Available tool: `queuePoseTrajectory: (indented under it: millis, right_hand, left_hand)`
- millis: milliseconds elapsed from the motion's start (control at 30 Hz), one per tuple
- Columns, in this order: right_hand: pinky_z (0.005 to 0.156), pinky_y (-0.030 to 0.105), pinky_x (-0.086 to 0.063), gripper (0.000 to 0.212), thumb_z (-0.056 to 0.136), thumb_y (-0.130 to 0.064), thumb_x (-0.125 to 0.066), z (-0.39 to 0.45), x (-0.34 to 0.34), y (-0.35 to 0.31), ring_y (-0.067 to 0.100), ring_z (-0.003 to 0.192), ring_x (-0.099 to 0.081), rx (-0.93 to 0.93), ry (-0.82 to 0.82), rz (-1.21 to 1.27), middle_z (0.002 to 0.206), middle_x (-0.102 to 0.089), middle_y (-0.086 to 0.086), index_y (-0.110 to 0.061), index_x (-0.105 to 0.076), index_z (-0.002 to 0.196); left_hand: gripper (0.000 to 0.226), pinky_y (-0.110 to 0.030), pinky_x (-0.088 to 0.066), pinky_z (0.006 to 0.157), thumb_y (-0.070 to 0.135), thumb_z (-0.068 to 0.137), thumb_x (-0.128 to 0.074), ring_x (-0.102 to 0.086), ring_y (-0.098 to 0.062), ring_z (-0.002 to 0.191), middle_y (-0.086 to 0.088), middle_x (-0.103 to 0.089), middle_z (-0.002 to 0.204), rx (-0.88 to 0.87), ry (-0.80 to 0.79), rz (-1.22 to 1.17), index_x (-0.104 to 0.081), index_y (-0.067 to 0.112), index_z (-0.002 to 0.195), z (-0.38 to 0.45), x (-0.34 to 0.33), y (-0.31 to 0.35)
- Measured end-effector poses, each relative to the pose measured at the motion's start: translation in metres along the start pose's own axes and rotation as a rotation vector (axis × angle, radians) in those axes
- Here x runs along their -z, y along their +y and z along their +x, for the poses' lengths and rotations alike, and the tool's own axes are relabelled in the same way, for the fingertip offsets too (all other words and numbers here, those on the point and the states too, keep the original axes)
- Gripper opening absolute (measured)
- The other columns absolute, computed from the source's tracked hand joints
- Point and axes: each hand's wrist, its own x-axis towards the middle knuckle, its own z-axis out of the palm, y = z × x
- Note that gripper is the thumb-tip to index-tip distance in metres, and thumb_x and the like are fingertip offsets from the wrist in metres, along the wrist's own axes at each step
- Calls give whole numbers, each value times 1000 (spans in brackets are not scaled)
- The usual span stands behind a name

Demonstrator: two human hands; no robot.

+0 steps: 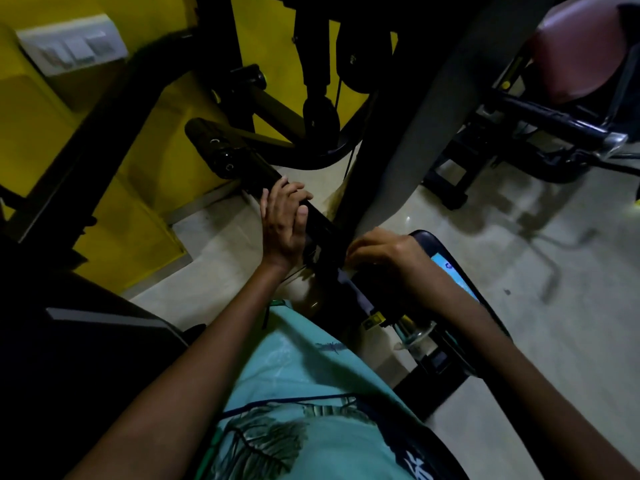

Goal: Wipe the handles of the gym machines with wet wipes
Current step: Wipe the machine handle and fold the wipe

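A black machine handle bar (242, 161) runs diagonally from the upper left down toward my body. My left hand (284, 223) is wrapped around this bar near its middle. Lower on the same bar my right hand (384, 252) presses a small white wet wipe (348, 271) against it; only the wipe's edge shows under my fingers. The lighting is dim and the bar's lower part is partly hidden by my right hand.
A grey padded machine arm (408, 133) crosses just behind the bar. A wipes packet with a blue label (453, 275) lies under my right forearm. A red seat pad (581, 53) is at the upper right, a yellow wall (145, 188) at the left, and pale floor (519, 306) to the right.
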Motion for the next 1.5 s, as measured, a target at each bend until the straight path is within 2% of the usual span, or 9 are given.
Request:
queuePoseTrajectory:
  millis: [100,267,433,633,800,1033,1167,1367,1500]
  right_hand:
    - [72,24,-49,19,71,4,-68,-14,14,11,10,86,-62,-62,41,106,93,-68,3,-8,-72,85]
    - [66,23,-50,14,71,-2,-65,-3,1,2,23,78,-66,-39,132,-40,86,-68,9,-6,-72,82]
    - [75,16,-47,11,72,-2,-68,-24,6,0,8,85,-59,-50,106,114,90,-68,5,-6,-73,82]
    - [72,15,-43,12,71,-2,-68,-17,3,3,12,80,-61,-79,157,-30,87,-68,5,-8,-72,80]
    - [74,16,-48,12,79,-12,-64,-34,10,-3,7,84,-60,-82,109,115,90,-68,4,-6,-73,83]
    - [71,20,-46,13,71,-1,-68,-29,-1,-8,16,79,-63,-89,153,-34,86,-67,6,-8,-72,81]
    - [70,18,-47,11,74,-5,-67,-46,9,-12,10,81,-61,-102,109,64,88,-68,3,-9,-73,82]
    - [63,31,-52,16,71,-9,-61,-37,3,-19,22,78,-64,-155,142,-106,86,-66,6,-12,-72,82]
    - [68,22,-50,19,67,1,-67,-56,-3,-26,12,86,-58,-101,103,-39,90,-66,3,-10,-71,81]
  left_hand:
    - [49,-47,-13,113,51,99,-13,-35,-20,131,-9,-60,117,1,-3,-8,-54,24,105,0,1,1]
    - [50,-47,-13,114,50,99,-13,-35,-20,132,-9,-59,118,7,-3,-3,-54,22,105,0,-1,0]
    - [50,-46,-12,114,50,99,-14,-35,-20,131,-10,-60,118,-2,-3,-12,-55,21,104,1,0,0]
    - [51,-51,-15,112,50,99,-13,-36,-22,130,-10,-59,117,12,4,-10,-54,21,103,0,-1,1]
    - [48,-53,-21,108,52,98,-13,-34,-21,132,-10,-59,117,25,-21,-29,-52,25,105,1,1,1]
    - [37,-56,-26,105,42,98,-22,-34,-21,132,-11,-59,115,35,-25,-46,-53,22,103,1,1,2]
    - [36,-60,-25,104,32,95,-28,-34,-20,131,-11,-60,113,33,-42,-44,-59,13,101,3,4,4]
    - [47,-63,-24,104,41,92,-33,-38,-25,130,-9,-62,112,55,-99,-3,-64,6,98,6,11,7]
    - [54,-57,-25,105,53,85,-39,-41,-29,127,-9,-61,109,23,-151,61,-61,5,95,12,15,11]
